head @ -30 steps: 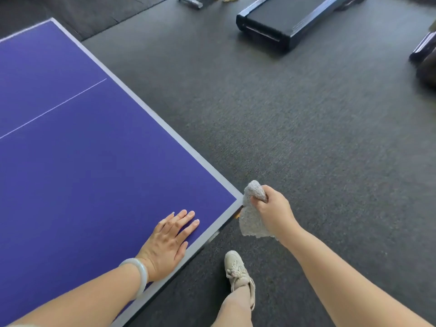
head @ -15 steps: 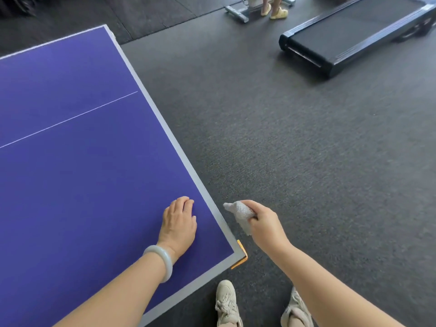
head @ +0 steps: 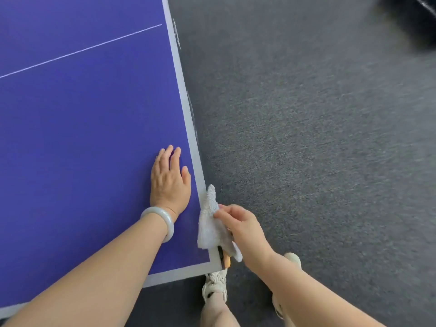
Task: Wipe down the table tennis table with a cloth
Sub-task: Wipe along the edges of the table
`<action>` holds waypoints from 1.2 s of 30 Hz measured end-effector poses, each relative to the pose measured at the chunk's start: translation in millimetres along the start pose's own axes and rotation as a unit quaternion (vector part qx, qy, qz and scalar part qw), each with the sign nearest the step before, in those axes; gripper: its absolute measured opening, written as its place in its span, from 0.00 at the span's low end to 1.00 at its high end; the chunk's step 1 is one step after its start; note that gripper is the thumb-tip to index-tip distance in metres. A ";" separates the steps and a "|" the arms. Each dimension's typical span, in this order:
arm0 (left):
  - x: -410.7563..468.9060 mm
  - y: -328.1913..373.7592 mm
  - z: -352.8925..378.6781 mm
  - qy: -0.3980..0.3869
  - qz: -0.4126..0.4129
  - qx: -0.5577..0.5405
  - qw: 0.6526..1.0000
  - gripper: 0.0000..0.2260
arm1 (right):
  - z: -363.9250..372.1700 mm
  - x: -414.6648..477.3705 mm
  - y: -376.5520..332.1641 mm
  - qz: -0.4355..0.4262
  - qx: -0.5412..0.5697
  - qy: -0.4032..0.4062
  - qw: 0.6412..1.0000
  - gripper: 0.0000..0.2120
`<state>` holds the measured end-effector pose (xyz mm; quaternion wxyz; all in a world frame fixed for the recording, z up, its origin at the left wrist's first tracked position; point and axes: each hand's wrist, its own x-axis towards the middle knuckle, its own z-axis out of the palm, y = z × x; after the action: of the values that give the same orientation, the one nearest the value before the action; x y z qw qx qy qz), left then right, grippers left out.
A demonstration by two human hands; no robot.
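Right hand [head: 243, 228] is pinching the cloth [head: 210, 223] against the table [head: 70, 138] edge near the corner while the left hand [head: 169, 182] is lying flat on top; that light fingertip pinch is risking the bunched cloth slipping off onto the floor [head: 306, 138].

Single head view, looking steeply down, close over table corner [head: 213, 264].

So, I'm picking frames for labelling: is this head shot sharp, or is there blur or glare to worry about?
Head view: left hand, cloth and right hand are fairly sharp; the carpet smears with motion blur toward the top right, where a dark shape is unreadable; lighting is soft and even, no glare on the table.
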<state>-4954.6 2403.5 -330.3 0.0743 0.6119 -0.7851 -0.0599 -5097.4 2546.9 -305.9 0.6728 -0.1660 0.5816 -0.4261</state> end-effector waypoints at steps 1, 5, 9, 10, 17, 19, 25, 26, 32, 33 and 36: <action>0.8 -0.6 -0.2 0.005 0.000 0.000 1.000 0.22 | 1.6 4.6 0.3 -0.007 -0.015 0.044 0.999 0.04; 3.2 1.7 -1.0 0.008 0.002 0.004 1.000 0.21 | 18.5 18.1 5.5 -0.010 -0.101 0.008 0.995 0.27; 3.1 3.9 -3.4 0.001 -0.003 0.015 1.000 0.22 | 33.6 0.4 25.1 -0.057 -0.237 -0.023 0.970 0.35; 3.1 4.9 -3.4 0.000 -0.003 0.016 1.000 0.22 | 32.8 -4.8 30.0 -0.073 -0.264 -0.023 0.962 0.35; 2.6 5.0 -3.2 -0.001 -0.007 0.016 1.000 0.22 | 43.5 39.9 10.5 -0.107 -0.220 0.004 0.970 0.34; 2.5 5.1 -4.3 -0.003 -0.009 0.009 1.000 0.22 | 43.5 70.8 -4.7 -0.092 -0.185 0.001 0.978 0.35; 3.0 7.2 -7.2 -0.007 -0.010 0.009 1.000 0.25 | 30.1 33.7 38.9 -0.139 -0.165 -0.019 0.976 0.31; 2.9 7.2 -7.6 -0.008 -0.011 0.010 1.000 0.27 | 30.5 30.3 43.4 -0.138 -0.164 -0.014 0.977 0.30; 2.9 6.6 -8.4 -0.013 -0.024 -0.004 1.000 0.24 | 51.4 118.0 -20.3 -0.126 -0.146 0.012 0.981 0.26; 2.2 6.3 -8.2 -0.017 -0.026 -0.005 0.999 0.23 | 53.0 137.9 -37.2 -0.116 -0.139 0.011 0.983 0.25; 2.0 6.2 -7.9 -0.024 -0.032 -0.005 0.999 0.22 | 56.0 151.2 -48.2 -0.129 -0.120 0.003 0.984 0.27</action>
<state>-4959.5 2403.0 -321.3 0.0564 0.6350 -0.7662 -0.0812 -5070.0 2387.7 -353.2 0.5858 -0.3179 0.6040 -0.4370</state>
